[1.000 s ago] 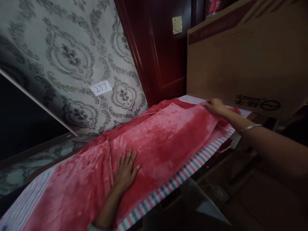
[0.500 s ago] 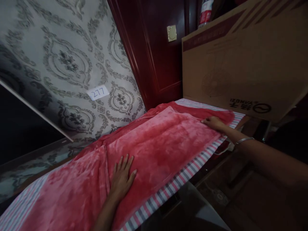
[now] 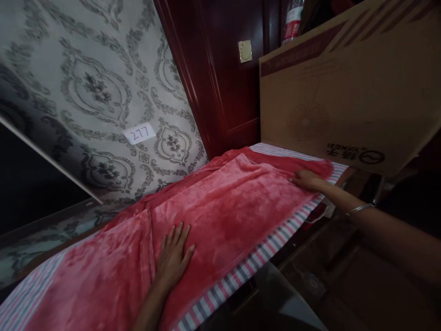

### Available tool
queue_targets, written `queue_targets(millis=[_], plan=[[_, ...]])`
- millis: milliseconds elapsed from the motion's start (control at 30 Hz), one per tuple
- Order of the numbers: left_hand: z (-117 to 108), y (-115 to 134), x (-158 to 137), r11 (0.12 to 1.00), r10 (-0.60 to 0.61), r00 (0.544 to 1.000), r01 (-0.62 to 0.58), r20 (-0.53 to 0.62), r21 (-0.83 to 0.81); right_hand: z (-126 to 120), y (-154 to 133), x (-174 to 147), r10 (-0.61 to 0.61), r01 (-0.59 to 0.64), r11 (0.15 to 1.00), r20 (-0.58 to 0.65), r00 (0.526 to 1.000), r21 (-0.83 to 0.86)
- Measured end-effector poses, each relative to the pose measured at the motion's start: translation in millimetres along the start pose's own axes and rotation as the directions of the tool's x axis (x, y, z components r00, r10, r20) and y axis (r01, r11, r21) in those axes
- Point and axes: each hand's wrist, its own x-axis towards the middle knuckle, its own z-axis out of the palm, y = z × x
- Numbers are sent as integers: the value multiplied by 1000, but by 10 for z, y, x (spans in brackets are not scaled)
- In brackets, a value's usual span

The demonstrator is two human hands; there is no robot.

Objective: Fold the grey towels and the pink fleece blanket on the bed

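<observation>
A red and pink plush cloth (image 3: 234, 216) lies spread in folded layers on a striped sheet (image 3: 272, 246); I cannot tell if it is a garment or a blanket. My left hand (image 3: 174, 259) rests flat on it with fingers spread, just right of a raised fold. At the far right end, my right hand (image 3: 306, 180) has its fingers curled closed on the cloth's edge. A silver bangle (image 3: 361, 208) circles my right wrist. A darker red layer (image 3: 292, 162) of the cloth reaches beyond that hand.
Behind the right end stands a large cardboard box (image 3: 347, 96), with a bottle (image 3: 292, 25) behind its top edge. A patterned wall (image 3: 99, 87) bearing a paper label (image 3: 139, 133) and a dark red door panel (image 3: 227, 69) border the far side. A dark screen-like panel (image 3: 34, 179) is at left.
The right hand has shifted very slightly, its bangle now a bit farther right and lower. My left hand stays flat in place. The view has moved a little.
</observation>
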Motion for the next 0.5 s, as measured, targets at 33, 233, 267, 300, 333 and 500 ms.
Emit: queue_targets(millis=[33,233,267,300,333,500], plan=[[-12,-8,2,1000,9,1000,-10,-11,-21,-3,-9,-20,8,-8,1000,-3,1000,-20],[-304,159,-33,978,160,987,-159,-4,-134,-155,-213,-51,45,-48,994,-32,998,-102],[-371,249,-56,965,226,974,-222,10,-138,-214,-275,-32,43,-48,994,-58,997,-100],[-430,353,-84,947,296,955,-290,26,-135,-276,-337,-8,40,-49,994,-94,995,-94],[-477,461,-113,928,358,933,-351,40,-123,-337,-394,18,40,-52,995,-139,989,-86],[-470,780,-239,911,412,908,-411,76,-35,-383,-452,73,88,-102,993,-195,977,-65]])
